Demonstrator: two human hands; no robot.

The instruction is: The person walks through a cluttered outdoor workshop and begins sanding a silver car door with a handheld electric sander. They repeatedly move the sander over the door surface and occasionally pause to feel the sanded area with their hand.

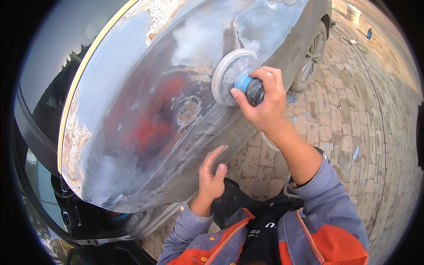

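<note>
My right hand (269,99) is wrapped round the black and blue grip of a round sander (234,73). The sander's wide, dusty pad lies against a car body panel (132,95). Patches of pale blue-grey, dark grey and red cover the panel, with rough whitish-brown spots near its edges and a small one at the middle. Close to the panel's lower edge, my left hand (212,176) is open with its fingers stretched out, holding nothing. Whether its fingertips touch the panel, I cannot tell.
The car's wheel (313,57) stands at the upper right on brick paving (349,110). Farther off are a whitish bucket (353,14), a small blue bottle (369,33) and a cable (353,42). An open dark car interior (88,221) lies at the lower left.
</note>
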